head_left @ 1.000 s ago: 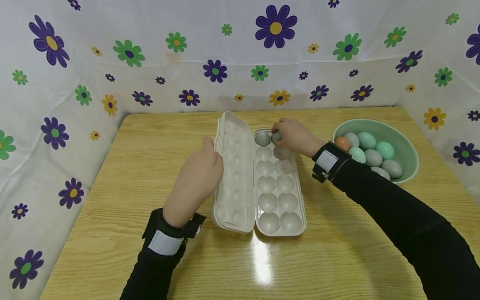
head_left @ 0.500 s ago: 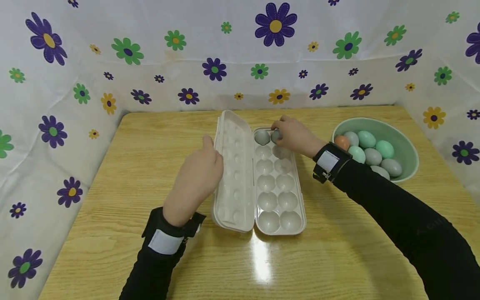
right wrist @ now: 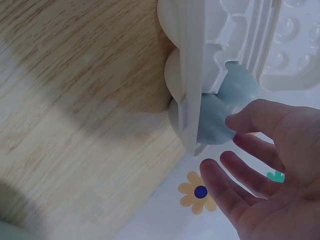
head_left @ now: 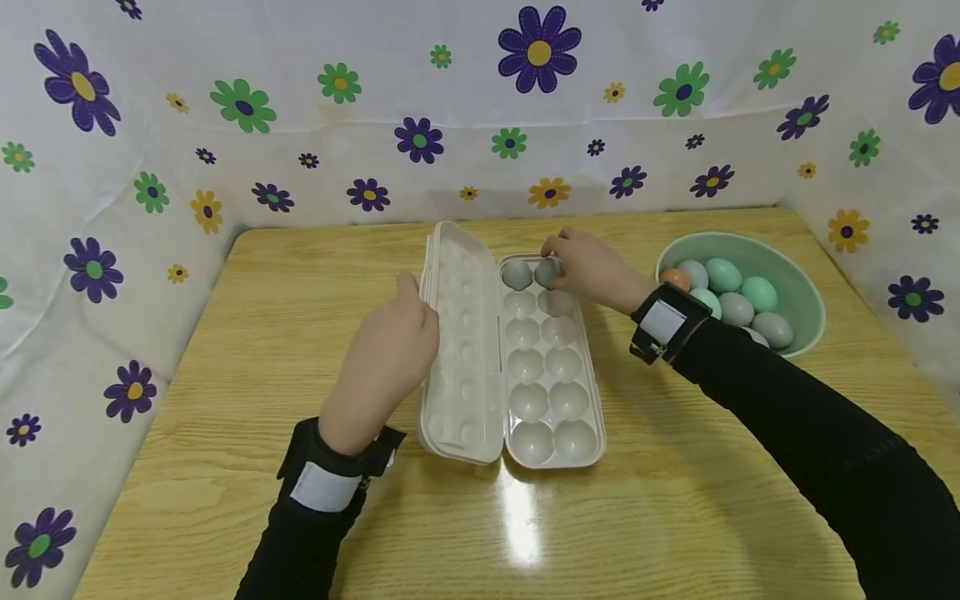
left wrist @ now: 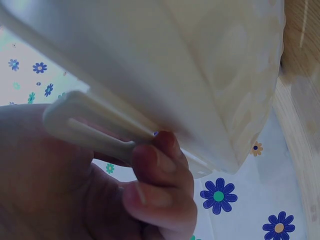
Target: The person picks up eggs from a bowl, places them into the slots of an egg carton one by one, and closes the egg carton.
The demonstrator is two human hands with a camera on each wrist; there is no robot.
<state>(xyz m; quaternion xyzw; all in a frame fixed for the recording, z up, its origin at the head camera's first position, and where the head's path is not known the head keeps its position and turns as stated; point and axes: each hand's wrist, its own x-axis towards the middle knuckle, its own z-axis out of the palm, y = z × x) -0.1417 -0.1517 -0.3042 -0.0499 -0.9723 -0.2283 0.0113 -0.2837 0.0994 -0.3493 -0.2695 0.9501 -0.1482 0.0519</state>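
A white plastic egg carton (head_left: pixel 592 400) lies unfolded on the table, its lid (head_left: pixel 465 350) raised on the left. My left hand (head_left: pixel 392 354) grips the outer edge of that lid; the left wrist view shows curled fingers (left wrist: pixel 165 180) by its slotted latch flap (left wrist: pixel 100 125). Two grey eggs fill the far row: the left egg (head_left: pixel 517 274) and the right egg (head_left: pixel 547 272). At the right egg (right wrist: pixel 215 120) is my right hand (head_left: pixel 596 271), thumb tip against the shell and the other fingers spread loosely. The egg sits in its cup.
A pale green bowl (head_left: pixel 810 312) stands to the right, holding several grey, mint and orange eggs. My right forearm hides part of its near side. Flower-printed cloth (head_left: pixel 480 100) borders the wooden table (head_left: pixel 300 275) at the back and sides.
My right hand's fingers have loosened slightly around the right-hand egg, which shows more now. The left hand keeps its grip on the lid. The head view has shifted a little.
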